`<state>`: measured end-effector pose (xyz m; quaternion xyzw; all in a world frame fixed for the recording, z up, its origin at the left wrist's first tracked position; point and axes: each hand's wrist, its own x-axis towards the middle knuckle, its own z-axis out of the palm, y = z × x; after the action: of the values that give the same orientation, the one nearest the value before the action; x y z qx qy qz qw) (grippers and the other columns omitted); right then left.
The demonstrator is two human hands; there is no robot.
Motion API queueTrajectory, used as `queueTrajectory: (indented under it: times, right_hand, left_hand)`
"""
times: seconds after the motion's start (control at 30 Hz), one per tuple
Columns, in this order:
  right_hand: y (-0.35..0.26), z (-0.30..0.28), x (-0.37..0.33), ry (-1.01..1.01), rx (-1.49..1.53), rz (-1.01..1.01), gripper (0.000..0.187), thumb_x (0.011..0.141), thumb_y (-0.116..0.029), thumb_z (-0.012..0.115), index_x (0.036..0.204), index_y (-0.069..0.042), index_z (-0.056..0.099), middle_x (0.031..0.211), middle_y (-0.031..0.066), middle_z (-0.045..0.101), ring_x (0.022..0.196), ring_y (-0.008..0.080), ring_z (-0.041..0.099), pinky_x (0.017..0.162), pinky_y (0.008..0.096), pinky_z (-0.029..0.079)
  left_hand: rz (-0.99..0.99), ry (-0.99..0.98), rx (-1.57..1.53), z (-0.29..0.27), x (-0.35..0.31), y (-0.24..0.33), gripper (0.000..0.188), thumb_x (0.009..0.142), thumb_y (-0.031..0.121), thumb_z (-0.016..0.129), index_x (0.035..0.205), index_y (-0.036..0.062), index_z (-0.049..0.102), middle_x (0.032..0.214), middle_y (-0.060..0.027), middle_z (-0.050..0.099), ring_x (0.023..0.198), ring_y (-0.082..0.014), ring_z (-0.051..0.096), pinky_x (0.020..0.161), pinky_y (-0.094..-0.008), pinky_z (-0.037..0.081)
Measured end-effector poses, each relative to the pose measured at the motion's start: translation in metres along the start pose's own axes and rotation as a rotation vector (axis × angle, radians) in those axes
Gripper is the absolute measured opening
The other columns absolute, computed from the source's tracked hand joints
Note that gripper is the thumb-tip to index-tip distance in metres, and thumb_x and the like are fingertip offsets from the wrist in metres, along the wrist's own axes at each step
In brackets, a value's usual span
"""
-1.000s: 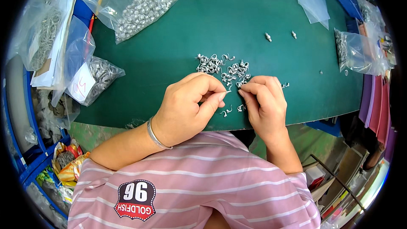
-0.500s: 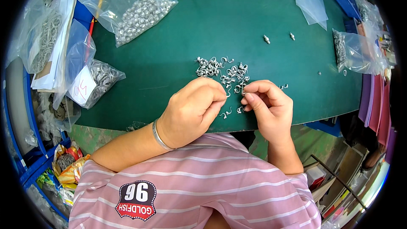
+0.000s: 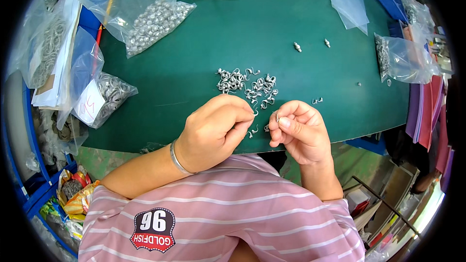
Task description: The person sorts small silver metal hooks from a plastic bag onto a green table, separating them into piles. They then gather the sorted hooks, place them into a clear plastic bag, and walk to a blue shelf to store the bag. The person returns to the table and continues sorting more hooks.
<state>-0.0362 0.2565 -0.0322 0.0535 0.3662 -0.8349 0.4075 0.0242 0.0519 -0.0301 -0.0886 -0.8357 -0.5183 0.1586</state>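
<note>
My left hand, with a metal bangle at its wrist, is closed in a pinch on a small silver curved hook that pokes out past the fingertips. Thumb and forefinger of my right hand pinch a thin curved silver metal piece; its other fingers are curled. The two hands are a short way apart. Just beyond them lies a heap of small S-shaped metal hooks with ball-like ends, with more hooks beside it. A few loose hooks lie between my hands, near the table's front edge.
The green table bears a clear bag of silver beads, a labelled bag of metal parts and a bag at right. Two small metal pieces lie farther back; two tiny hooks lie right of my right hand.
My right hand has drawn slightly away from the left and lower, its pinched piece turned upward. My left hand keeps its pinch. The whole view has shifted a little.
</note>
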Motion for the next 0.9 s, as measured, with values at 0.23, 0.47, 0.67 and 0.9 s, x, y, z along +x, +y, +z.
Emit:
queueTrajectory:
  times: [0.23,0.47,0.67,0.9]
  right_hand:
    - [0.002,-0.002,0.0,-0.041,0.199,0.068,0.009,0.094,0.001,0.058,0.101,0.004,0.062,0.091,0.0181,0.069,0.074,0.022,0.07,0.066,0.0372,0.063]
    - [0.002,-0.002,-0.003,-0.032,0.321,0.094,0.014,0.094,0.001,0.055,0.105,0.005,0.062,0.093,0.0183,0.067,0.073,0.0217,0.068,0.065,0.0383,0.063]
    - [0.0,-0.003,-0.007,-0.002,0.143,-0.004,0.013,0.094,0.0,0.057,0.105,0.004,0.063,0.092,0.0163,0.067,0.072,0.0192,0.067,0.063,0.0353,0.062]
    - [0.004,0.004,-0.015,0.211,-1.155,-0.461,0.007,0.088,0.005,0.064,0.095,0.002,0.066,0.088,0.012,0.069,0.071,0.0146,0.064,0.061,0.0259,0.052]
  left_hand:
    - [0.015,-0.002,-0.025,0.002,-0.001,-0.001,0.017,0.074,-0.008,0.072,0.086,0.002,0.066,0.09,-0.0112,0.069,0.075,-0.02,0.068,0.062,-0.0276,0.054]
    - [0.028,-0.005,-0.028,0.001,-0.001,-0.001,0.019,0.073,-0.009,0.072,0.086,0.0024,0.065,0.09,-0.0109,0.069,0.075,-0.0202,0.067,0.062,-0.0282,0.054]
    - [0.03,-0.003,-0.032,0.001,-0.001,-0.002,0.019,0.073,-0.009,0.072,0.085,0.0026,0.065,0.089,-0.0108,0.069,0.075,-0.0199,0.068,0.064,-0.028,0.054]
    - [-0.002,0.018,-0.053,0.001,-0.002,0.0,0.02,0.073,-0.01,0.072,0.085,0.0032,0.065,0.089,-0.0105,0.069,0.077,-0.0198,0.068,0.065,-0.0279,0.054]
